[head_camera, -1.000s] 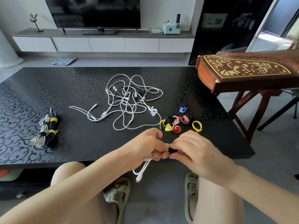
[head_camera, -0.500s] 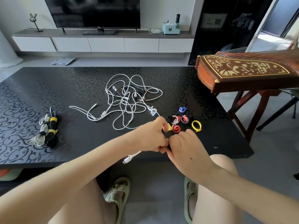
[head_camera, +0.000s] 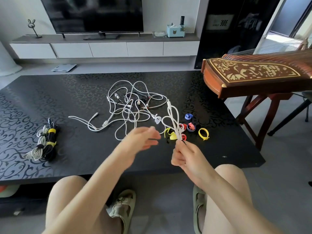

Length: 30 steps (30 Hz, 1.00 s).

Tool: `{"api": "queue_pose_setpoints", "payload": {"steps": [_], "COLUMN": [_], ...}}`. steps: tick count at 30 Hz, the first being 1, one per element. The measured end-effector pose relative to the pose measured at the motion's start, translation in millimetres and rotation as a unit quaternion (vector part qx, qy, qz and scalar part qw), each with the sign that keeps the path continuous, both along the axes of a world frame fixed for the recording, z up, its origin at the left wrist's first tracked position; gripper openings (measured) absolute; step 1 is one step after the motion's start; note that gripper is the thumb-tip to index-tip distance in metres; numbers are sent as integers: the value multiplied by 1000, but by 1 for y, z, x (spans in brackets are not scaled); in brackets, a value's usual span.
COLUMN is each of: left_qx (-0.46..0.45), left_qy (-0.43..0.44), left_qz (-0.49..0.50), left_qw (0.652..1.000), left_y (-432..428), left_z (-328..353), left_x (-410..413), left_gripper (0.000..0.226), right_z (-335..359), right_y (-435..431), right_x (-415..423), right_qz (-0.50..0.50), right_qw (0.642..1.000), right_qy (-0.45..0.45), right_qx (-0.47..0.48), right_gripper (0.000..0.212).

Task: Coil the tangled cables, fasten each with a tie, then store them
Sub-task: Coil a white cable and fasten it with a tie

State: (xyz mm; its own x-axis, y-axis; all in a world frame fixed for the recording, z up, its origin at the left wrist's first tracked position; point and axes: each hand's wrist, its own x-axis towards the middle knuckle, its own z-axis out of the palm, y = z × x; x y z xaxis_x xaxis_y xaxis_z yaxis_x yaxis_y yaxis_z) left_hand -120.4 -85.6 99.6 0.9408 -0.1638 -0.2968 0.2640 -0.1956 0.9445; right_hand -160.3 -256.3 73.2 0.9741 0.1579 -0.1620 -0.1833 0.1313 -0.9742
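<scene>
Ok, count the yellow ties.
4 yellow ties: two round the left bundle, upper and lower; two loose at right, a ring and one behind the held cable. Others may be hidden.

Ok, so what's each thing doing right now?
White cable: looped, held up by right hand.
Left hand: open, off the cable.
Cable pile: tangled on the table.
Side bundle: coiled and tied.
Loose ties: rolled, unused.
TV: off.

This is a home living room. A large television [head_camera: 94, 14] stands on a low white media cabinet [head_camera: 108, 48] against the wall. A black patterned coffee table [head_camera: 84, 88] sits before it, a bathroom scale [head_camera: 64, 67] lies on the floor, and a carved wooden zither [head_camera: 253, 75] rests on its stand.
</scene>
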Motion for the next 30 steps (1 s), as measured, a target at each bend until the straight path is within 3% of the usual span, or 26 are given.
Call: {"api": "queue_pose_setpoints", "payload": {"steps": [3,7,9,13,16,18,20,22,23,24,27,30], "left_qx": [-88,-283,-339,-428,-446,-419,-371,-322,-305,-291,-242,-173], "left_qy": [11,9,29,96,147,152,124,97,99,111,139,113], "left_qz": [-135,-59,-18,65,102,103,97,102,108,115,121,119], "left_qw": [987,957,940,896,877,889,915,936,941,943,953,971], "left_y": [-22,-41,-46,-55,-61,-59,-51,-38,-32,-27,-20,-20], "left_z": [-15,-11,-13,-16,-19,-21,-21,-19,-19,-20,-24,-33], "left_x": [-1,6,11,20,29,36,46,60,66,70,78,87], "left_gripper": [51,29,31,34,35,37,36,34,34,34,31,37], "right_z": [5,2,-2,-8,-19,-22,-16,-16,-19,-23,-41,-48], "right_y": [11,16,13,6,9,8,-5,-23,-31,-37,-39,-36], "right_x": [-1,-6,-7,1,5,13,31,62,79,96,137,162], "right_qz": [27,70,76,31,0,37,88,29,-17,-35,41,101], "right_qw": [999,992,996,975,906,882,926,949,928,885,720,614], "right_qy": [2,60,44,-80,-173,-176,-116,-101,-134,-174,-234,-250], "right_qx": [35,86,24,-206,-385,-436,-347,-296,-346,-431,-652,-742], "right_gripper": [35,36,36,29,23,25,36,37,33,26,31,25]}}
